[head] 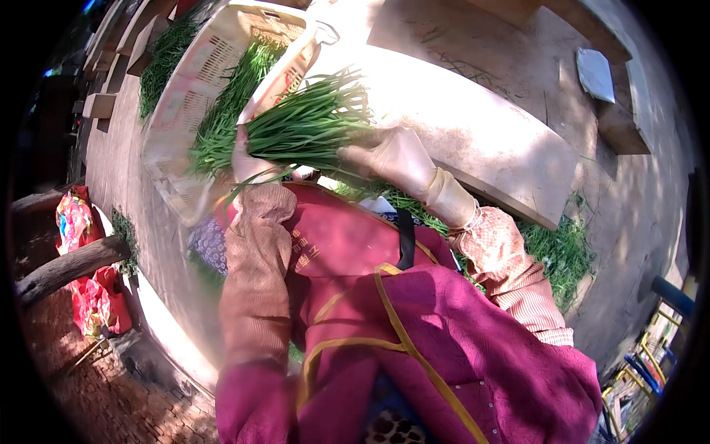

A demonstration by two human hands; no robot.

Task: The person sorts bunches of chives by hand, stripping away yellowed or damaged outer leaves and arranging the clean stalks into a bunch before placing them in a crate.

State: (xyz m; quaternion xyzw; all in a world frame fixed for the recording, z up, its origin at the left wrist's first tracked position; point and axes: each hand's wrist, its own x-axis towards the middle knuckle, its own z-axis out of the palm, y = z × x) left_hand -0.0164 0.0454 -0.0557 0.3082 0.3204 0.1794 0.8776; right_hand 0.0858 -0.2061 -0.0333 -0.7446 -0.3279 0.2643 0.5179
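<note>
A loose bunch of long green leafy stalks, like Chinese chives, (310,119) lies across both my hands above my lap. My left hand (252,161) holds its left part, with the thumb up along the near side. At the cut or tip end on the right, my right hand (383,152), in a thin pale glove, has its fingers against the bunch; the stalks hide part of them. Just beyond my left hand stands a cream plastic crate (183,105) with more green stalks (238,94) inside.
A pale board on a low bench (477,116) stretches to the right. More greens (557,255) lie on the ground beneath and beside it. Wooden stools (100,105) stand at the upper left, near another green heap (163,61). A white packet (595,75) is at the upper right; a log (72,266) is at the left.
</note>
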